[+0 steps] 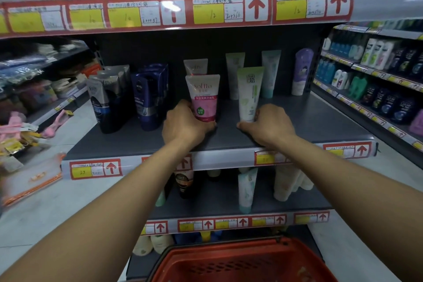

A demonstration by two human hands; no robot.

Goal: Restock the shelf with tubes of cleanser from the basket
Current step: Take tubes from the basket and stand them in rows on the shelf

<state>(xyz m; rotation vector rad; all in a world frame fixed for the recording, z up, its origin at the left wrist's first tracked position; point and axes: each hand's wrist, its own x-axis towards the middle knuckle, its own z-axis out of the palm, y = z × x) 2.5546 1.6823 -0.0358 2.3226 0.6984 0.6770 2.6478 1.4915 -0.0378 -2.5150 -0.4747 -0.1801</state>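
Pink tube: a pink-and-white cleanser tube (203, 98) stands cap-down and upright on the grey middle shelf (309, 121), near its front centre, with a second tube of the same kind (195, 66) directly behind it.
Left hand: the left hand (185, 126) wraps the pink tube's lower end, fingers curled round its left side and the thumb lying along its base.
Green tube: a pale green-and-white tube (249, 94) stands upright just to the right of the pink one, the two apart.
Right hand: the right hand (270, 126) grips the green tube's lower end, thumb stretched along the shelf under its cap, fingers curled behind it.
Shelf neighbours: dark blue tubes (148, 98) and silver-and-black tubes (105, 101) fill the left of the shelf; three pale tubes and a lilac one (302, 71) stand toward the back right.
Basket: a red plastic basket (242, 261) sits low in the foreground, below both forearms; its contents cannot be made out.
Price strips: red-and-yellow labels with upward arrows (256, 8) run along each shelf edge.
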